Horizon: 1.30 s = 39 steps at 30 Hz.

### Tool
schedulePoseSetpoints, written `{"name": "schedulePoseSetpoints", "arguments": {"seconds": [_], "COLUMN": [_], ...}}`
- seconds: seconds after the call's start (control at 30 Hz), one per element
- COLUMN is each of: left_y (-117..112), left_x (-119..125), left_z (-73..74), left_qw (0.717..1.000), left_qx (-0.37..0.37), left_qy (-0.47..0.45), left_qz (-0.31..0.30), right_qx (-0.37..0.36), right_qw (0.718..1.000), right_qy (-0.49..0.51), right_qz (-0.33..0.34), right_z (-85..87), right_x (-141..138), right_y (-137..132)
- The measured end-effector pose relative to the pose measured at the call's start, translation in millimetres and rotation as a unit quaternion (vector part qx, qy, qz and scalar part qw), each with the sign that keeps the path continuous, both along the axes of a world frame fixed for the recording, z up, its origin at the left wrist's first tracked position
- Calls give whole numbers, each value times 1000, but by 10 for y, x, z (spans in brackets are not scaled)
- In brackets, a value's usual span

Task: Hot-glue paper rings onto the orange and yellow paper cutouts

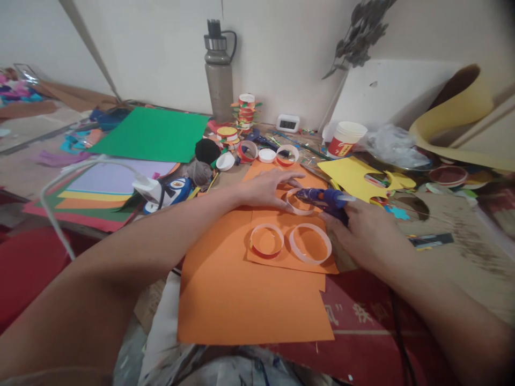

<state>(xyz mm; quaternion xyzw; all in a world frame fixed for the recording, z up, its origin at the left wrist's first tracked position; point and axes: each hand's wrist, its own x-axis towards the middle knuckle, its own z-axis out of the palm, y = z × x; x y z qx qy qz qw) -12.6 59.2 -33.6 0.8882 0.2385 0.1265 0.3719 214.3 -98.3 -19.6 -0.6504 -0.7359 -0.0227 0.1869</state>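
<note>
Three short, open, pale-walled rings of thin paper or plastic sit on the smaller orange paper sheet (286,258), which overlaps the larger orange paper sheet (249,311). Two of these, a red-and-white ring (266,253) and a wider whitish ring (309,261), stand apart near its near edge; the third, a whitish ring (302,211), lies farther back, between the hands.

The step in hand looks like applying glue at that third ring. The right hand (364,228) is closed round the handle of the one blue hot-glue gun (332,198), its nozzle over the ring. The left hand (267,188) arches with thumb and fingers parted, the thumb beside the ring's left side; I cannot tell whether it grips it. The next move seems to call for a steady ring and fingertips clear of the nozzle.

Toward the worktop's (454,214) back edge, I count two more red-and-white rings (247,158), two round white lids (225,162), one red-and-white cup (345,140), one white digital clock (288,124) and one grey bottle (219,86). One green sheet (153,134) lies toward the back left corner; one cut-out yellow sheet (348,174) lies to the right.
</note>
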Motion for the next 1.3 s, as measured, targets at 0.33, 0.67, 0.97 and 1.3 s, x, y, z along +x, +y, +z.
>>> {"name": "schedulePoseSetpoints", "arguments": {"seconds": [0.33,0.67,0.97,1.3], "left_y": [10,10,2,3], "left_x": [4,-1,-20,-20], "left_z": [20,29,62,41], "left_qw": [999,1000,999,1000], "left_qx": [40,16,28,-7], "left_qy": [18,10,25,1], "left_qz": [10,3,13,3], "right_qx": [-41,-60,-42,-54], "right_qw": [999,998,999,998], "right_qy": [6,19,13,0], "right_qz": [-25,-32,-18,-29], "right_z": [120,130,149,163], "right_x": [-98,-107,-119,-121], "right_y": [-24,-24,-34,-49]}}
